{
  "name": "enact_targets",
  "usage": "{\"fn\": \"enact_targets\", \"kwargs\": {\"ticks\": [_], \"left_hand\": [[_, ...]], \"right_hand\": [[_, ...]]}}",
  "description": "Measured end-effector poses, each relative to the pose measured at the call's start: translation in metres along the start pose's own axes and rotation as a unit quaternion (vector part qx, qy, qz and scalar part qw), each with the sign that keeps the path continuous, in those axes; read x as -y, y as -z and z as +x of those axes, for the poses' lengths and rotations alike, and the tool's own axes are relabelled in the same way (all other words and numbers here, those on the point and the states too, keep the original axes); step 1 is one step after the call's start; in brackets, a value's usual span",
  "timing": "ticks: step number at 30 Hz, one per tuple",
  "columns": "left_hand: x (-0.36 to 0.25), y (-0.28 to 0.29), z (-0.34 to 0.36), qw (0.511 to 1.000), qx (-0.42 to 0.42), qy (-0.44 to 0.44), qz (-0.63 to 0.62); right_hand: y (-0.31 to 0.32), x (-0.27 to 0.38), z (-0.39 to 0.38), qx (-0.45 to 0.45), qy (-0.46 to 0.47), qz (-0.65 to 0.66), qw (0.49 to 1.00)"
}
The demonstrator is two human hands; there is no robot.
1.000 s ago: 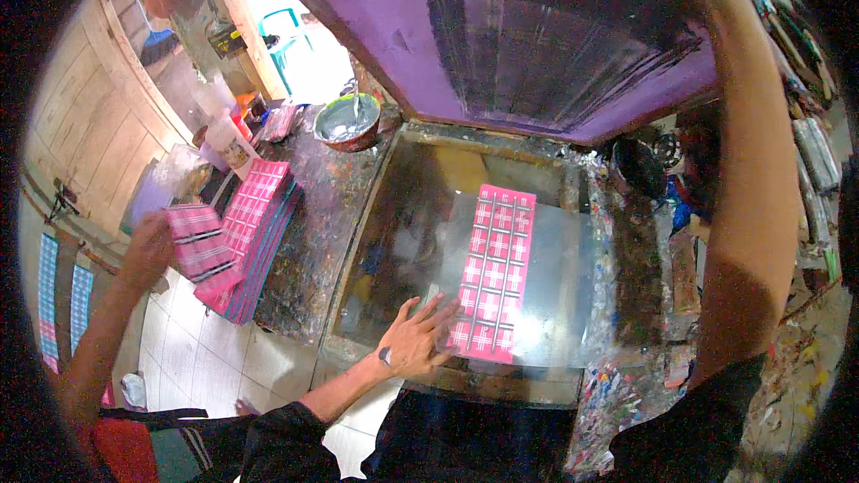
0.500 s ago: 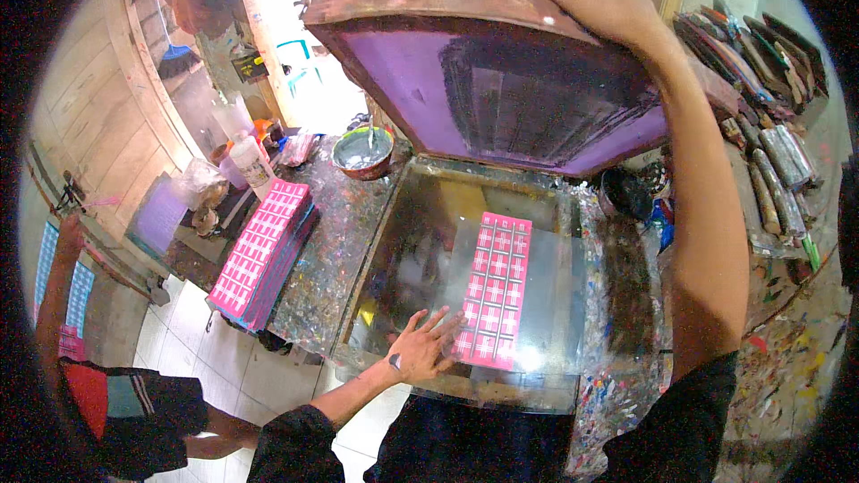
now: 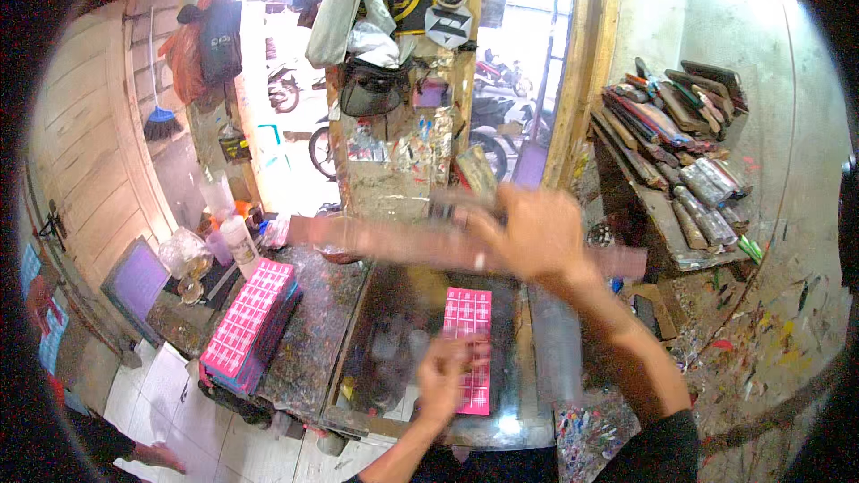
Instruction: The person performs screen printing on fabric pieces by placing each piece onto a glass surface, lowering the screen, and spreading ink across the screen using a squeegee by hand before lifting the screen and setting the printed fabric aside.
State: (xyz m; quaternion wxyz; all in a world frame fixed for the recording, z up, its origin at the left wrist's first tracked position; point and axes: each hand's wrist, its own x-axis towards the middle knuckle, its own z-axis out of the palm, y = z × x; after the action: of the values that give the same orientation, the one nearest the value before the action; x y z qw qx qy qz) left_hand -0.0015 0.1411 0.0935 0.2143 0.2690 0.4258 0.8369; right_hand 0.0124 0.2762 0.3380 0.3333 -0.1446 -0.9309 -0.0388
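Plainly Gripped Above, Uncertainly Below

Had the bare right hand (image 3: 541, 233) closed over the raised rim of a reddish-brown, straight-sided wooden frame (image 3: 385, 241), with fingers apparently hooked around the bar, though blurred. Had the bare left hand (image 3: 441, 380) lower and to the left of that grip, with fingers bunched close together over the left edge of a thin, oblong, white-checked pink sheet (image 3: 474, 386); could not tell from the blur whether touching or pinching.

Found the sheet lying flat below the right hand's grip, partly under the left hand, on a glossy, glass-like panel (image 3: 380, 331). Looked light and fairly stiff, probably prone to slide on so smooth a base and to crease under pressure. Seemed best taken by a long edge or near corner, with flat fingertips rather than a hard squeeze. Judged the frame rigid and much heavier, so best held near mid-rim. Saw a tidy stack of similar pink pieces (image 3: 249, 317) well left of the left hand, on a dark, paint-flecked bench (image 3: 313, 326).
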Motion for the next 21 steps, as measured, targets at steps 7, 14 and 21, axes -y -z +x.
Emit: {"fn": "enact_targets", "kwargs": {"ticks": [7, 14, 21], "left_hand": [[-0.060, 0.062, -0.101, 0.970, -0.130, 0.181, -0.097], [0.011, 0.102, -0.145, 0.942, -0.195, 0.269, -0.054], [0.037, 0.127, -0.182, 0.970, -0.157, 0.163, -0.089]], "right_hand": [[-0.068, 0.022, -0.180, 0.216, 0.055, 0.042, 0.974], [-0.116, 0.015, -0.221, 0.379, 0.051, 0.157, 0.911], [-0.265, -0.025, -0.128, 0.166, 0.085, -0.014, 0.982]]}}
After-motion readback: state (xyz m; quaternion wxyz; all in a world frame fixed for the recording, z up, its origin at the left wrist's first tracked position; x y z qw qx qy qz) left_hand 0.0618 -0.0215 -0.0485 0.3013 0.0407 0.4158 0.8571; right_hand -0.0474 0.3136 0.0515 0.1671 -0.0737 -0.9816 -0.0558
